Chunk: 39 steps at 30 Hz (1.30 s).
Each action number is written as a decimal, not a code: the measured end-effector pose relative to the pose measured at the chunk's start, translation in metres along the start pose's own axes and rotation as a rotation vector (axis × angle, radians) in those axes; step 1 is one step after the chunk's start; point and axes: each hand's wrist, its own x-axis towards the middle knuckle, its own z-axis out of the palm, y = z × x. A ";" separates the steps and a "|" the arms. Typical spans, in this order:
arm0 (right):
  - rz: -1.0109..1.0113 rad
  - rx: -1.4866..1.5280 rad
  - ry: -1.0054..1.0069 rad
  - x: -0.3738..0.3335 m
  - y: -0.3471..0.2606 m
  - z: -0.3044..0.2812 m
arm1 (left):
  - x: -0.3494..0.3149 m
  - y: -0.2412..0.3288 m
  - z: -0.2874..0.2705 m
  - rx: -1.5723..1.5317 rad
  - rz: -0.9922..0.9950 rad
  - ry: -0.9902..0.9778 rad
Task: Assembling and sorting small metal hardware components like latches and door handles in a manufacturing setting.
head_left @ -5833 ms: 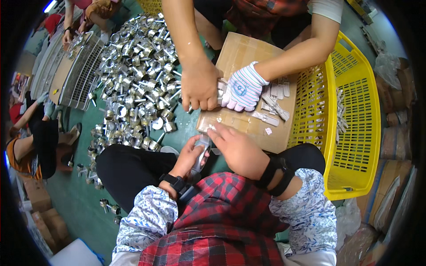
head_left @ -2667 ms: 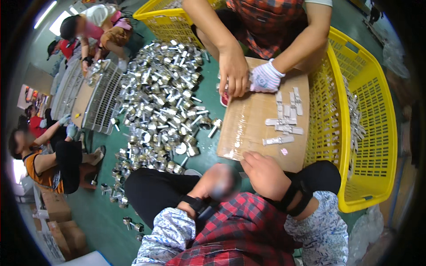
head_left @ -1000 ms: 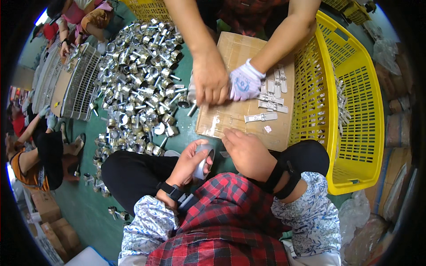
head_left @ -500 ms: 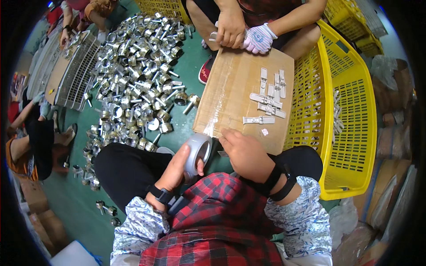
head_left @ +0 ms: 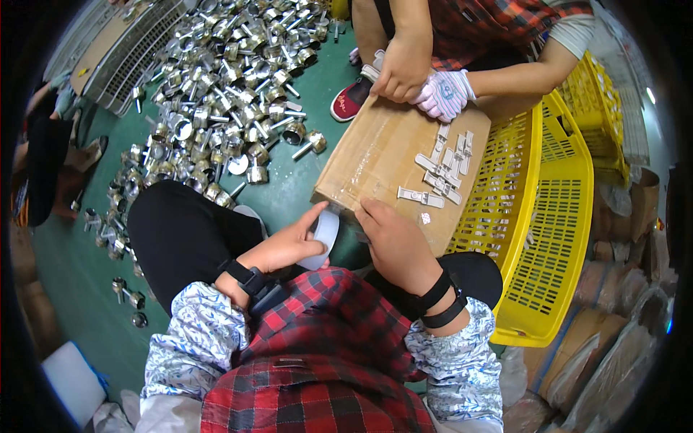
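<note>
My left hand (head_left: pixel 283 244) is closed round a roll of clear tape (head_left: pixel 325 237), held upright at the near left corner of a cardboard box (head_left: pixel 361 169). My right hand (head_left: pixel 401 242) lies on the box's near edge, its fingers together and stretched onto the cardboard; the underside of that hand is hidden. Shiny tape runs over the box's left part. Several light grey plastic handle-shaped pieces (head_left: pixel 442 169) are spread on the box's right half.
Across from me, a person's bare hand (head_left: pixel 404 68) and striped-gloved hand (head_left: pixel 444 94) rest at the box's far end. Yellow crates (head_left: pixel 559 238) stand at right. Many shiny metal cups with stems (head_left: pixel 224 108) cover the green floor (head_left: pixel 65 289) at left.
My left hand has turned, and the tape roll now shows its broad outer side. My right hand remains at the box edge. My view has shifted; the other person leans to the right.
</note>
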 end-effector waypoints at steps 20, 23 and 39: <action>0.113 -0.087 -0.003 0.022 -0.027 -0.006 | 0.037 -0.051 -0.004 -0.323 0.124 0.136; 0.269 -0.111 -0.032 0.029 -0.044 -0.007 | 0.031 -0.052 0.000 -0.308 0.137 0.198; 0.261 -0.220 -0.181 0.048 -0.055 0.039 | 0.021 -0.067 0.001 -0.383 0.201 0.250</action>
